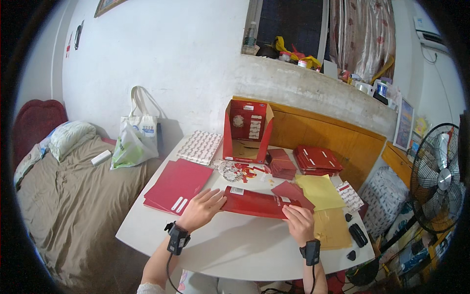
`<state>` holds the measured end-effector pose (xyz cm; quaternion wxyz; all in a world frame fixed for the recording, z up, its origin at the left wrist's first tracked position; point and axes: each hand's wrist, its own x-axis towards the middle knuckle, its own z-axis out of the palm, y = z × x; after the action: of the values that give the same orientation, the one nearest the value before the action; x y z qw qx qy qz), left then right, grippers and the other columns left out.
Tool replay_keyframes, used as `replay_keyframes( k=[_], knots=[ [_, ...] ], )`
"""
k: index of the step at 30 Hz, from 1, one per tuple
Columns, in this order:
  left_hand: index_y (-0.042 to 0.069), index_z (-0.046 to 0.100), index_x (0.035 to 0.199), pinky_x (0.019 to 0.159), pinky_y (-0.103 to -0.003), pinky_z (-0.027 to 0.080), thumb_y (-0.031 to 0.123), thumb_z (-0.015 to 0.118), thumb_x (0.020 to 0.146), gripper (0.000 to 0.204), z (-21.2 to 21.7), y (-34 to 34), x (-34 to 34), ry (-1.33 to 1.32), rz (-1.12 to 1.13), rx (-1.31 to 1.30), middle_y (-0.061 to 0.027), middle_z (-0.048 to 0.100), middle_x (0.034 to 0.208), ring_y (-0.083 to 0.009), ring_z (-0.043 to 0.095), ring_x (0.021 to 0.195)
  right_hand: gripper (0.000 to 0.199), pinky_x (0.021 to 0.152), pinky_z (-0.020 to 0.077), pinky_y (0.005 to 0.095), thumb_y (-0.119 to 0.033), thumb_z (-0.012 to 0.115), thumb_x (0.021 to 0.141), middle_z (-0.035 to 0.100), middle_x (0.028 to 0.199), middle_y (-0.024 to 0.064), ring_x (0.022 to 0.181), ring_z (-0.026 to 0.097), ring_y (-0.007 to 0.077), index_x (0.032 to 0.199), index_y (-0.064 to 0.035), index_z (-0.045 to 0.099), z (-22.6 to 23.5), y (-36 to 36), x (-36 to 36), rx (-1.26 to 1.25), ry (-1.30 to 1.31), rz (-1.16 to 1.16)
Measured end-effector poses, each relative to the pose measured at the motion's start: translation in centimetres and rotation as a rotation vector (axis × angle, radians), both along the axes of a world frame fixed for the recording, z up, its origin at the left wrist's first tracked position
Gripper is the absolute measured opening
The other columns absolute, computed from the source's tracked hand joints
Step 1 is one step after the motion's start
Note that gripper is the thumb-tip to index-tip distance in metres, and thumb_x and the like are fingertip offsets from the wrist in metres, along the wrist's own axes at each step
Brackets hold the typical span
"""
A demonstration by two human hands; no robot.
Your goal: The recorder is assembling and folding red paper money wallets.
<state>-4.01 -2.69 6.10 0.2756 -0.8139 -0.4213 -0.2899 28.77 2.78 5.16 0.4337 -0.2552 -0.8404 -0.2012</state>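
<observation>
Two-handed steadying, apparently: right hand [298,220] pinches red barcoded packaging [254,200]; left hand [204,208] touches opposite end, grip unclear. Next move likely calls for even support.

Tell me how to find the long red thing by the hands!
Find the white table. Over it reach the left hand and right hand. The long red piece is between them, the only red thing with a hand at each end.

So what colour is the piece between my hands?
The piece is red with white markings, best seen in the head view.
</observation>
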Motion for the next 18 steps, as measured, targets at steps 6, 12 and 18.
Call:
replay_keyframes(
  k=[6, 12, 18],
  knots=[
    [0.004, 0.059, 0.117, 0.107, -0.052, 0.032, 0.014, 0.06, 0.08, 0.038, 0.1, 0.0, 0.9, 0.049, 0.104, 0.075, -0.012, 0.056, 0.123, -0.0283, 0.049, 0.121, 0.032, 0.081, 0.0491, 0.0361, -0.008, 0.074, 0.07, 0.068, 0.104, 0.0049, 0.098, 0.062, 0.0196, 0.101, -0.0044, 0.068, -0.2, -0.6, -1.0, 0.024, -0.015, 0.029],
    [0.004, 0.059, 0.119, 0.106, -0.048, 0.036, 0.015, 0.06, 0.078, 0.042, -1.6, 0.3, 4.3, 0.115, -0.01, 0.083, -0.0127, 0.058, 0.121, -0.0277, 0.052, 0.118, 0.023, 0.086, 0.0471, 0.0327, -0.008, 0.064, 0.079, 0.067, 0.109, 0.0036, 0.1, 0.06, 0.0169, 0.102, -0.0074, 0.069, -1.2, -2.5, -4.2, 0.145, -0.105, 0.067],
    [0.0, 0.058, 0.116, 0.087, -0.043, 0.051, 0.006, 0.063, 0.075, 0.041, -1.2, 0.4, 4.5, -0.144, -0.066, 0.2, -0.0111, 0.065, 0.096, -0.0253, 0.064, 0.091, 0.044, 0.094, 0.0394, 0.0427, -0.015, 0.073, 0.074, 0.055, 0.126, 0.0138, 0.114, 0.049, 0.0305, 0.115, -0.0074, 0.059, -2.1, -2.6, -3.7, 0.318, 0.068, 0.004]
  ],
)
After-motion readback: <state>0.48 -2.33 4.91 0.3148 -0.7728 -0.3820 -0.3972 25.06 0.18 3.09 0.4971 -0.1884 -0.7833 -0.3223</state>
